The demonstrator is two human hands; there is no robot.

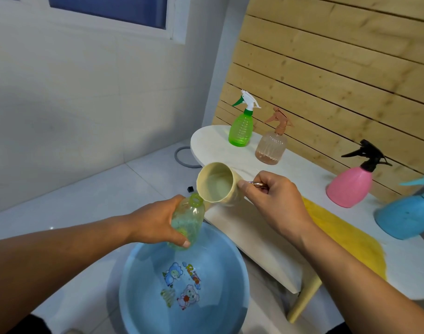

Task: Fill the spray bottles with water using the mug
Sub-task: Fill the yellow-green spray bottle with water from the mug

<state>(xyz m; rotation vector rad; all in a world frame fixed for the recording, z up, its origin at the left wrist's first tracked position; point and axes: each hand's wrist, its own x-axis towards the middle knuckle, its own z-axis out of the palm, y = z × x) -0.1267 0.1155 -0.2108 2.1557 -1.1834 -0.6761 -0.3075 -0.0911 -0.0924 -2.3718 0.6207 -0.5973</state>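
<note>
A person's two bare arms reach forward over a blue basin [143, 280] on a white tiled floor. The left hand [158, 221] is wrapped around a clear yellow-green bottle [188, 220] with no spray top, fingers and thumb curled round its body, holding it tilted above the basin's rim at about 12 o'clock of the basin. Some water shows in its lower part. The right hand [270, 201] grips the handle of a cream mug [218, 184], fingers closed round it. The mug is tipped toward the left, its lip just at the bottle's open neck; whether they touch cannot be told.

A white table [254, 232] runs from 12 to 3 o'clock of the hands, against a wooden slat wall [326, 68]. On it stand four spray bottles: a green one [241, 128] at 12 o'clock, a peach one [271, 147] just beside it, a pink one with a black top [350, 186] at 2 o'clock, and a blue one [403, 218] at 3 o'clock by the frame edge. A yellow cloth [346, 237] lies flat on the table near the right forearm.
</note>
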